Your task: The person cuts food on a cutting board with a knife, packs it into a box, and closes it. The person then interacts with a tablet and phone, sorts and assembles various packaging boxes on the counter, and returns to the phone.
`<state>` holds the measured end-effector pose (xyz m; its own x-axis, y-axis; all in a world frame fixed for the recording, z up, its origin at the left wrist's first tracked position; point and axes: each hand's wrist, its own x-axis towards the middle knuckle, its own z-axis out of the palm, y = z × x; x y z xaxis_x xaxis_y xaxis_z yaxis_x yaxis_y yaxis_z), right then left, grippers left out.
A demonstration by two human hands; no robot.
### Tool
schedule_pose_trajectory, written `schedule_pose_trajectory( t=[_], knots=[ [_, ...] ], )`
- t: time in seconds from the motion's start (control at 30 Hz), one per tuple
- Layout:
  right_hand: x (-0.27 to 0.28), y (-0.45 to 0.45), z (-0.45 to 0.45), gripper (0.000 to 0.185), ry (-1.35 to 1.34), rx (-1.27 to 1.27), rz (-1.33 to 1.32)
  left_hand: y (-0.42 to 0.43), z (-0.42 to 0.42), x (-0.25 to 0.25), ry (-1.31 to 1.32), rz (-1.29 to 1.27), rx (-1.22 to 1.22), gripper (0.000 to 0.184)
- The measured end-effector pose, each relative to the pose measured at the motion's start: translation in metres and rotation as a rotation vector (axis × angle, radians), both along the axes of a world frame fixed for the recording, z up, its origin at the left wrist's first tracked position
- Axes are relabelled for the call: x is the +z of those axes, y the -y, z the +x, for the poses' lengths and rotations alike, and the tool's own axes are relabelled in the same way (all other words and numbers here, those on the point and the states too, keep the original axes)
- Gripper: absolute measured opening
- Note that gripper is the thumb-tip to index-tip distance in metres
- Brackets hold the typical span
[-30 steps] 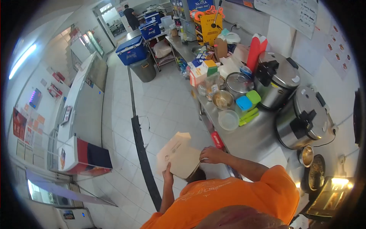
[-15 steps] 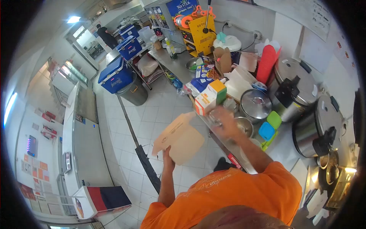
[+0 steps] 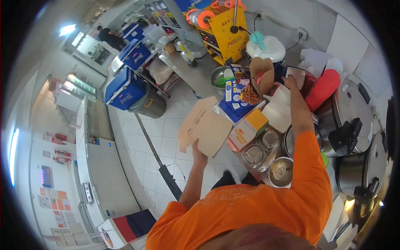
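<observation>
"How far along is the flat tan cardboard sheet (image 3: pixel 205 126)?"
"Pinched in my left hand (image 3: pixel 200 154), left of the orange-and-white cardboard carton (image 3: pixel 247 131); not folded up."
"Your right hand (image 3: pixel 290 82)?"
"Beyond that carton; I can't tell its grip."

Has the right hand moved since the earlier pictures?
Yes, forward. Judged against the white and orange box, the right hand was on its near side half a second ago and is now beyond it, close to the brown carton.
</observation>
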<state>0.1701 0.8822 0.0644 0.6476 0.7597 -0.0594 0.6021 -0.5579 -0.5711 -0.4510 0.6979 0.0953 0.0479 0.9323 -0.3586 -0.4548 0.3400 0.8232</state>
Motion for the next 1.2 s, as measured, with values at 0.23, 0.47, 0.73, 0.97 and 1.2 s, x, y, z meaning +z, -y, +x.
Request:
schedule_pose_trajectory(
  t=[0.23,0.47,0.73,0.97,1.2],
  knots=[
    [0.007,-0.006,0.007,0.048,0.225,0.011,0.002,-0.106,0.039,0.012,0.189,-0.048,-0.254,0.055],
    [0.192,0.02,-0.023,0.035,0.399,0.17,0.301,-0.182,0.059,0.011,0.103,-0.093,-0.544,0.058],
    [0.413,0.207,-0.249,0.03,-0.158,0.087,0.439,-0.161,0.152,0.087,0.193,-0.067,-0.781,0.06],
    [0.315,0.26,-0.372,0.016,0.071,0.164,0.266,-0.133,0.171,0.114,0.05,0.861,-1.153,0.084],
    [0.29,0.301,-0.388,0.022,-0.422,0.163,0.36,-0.118,0.134,0.196,-0.549,1.601,-1.286,0.138]
  ],
)
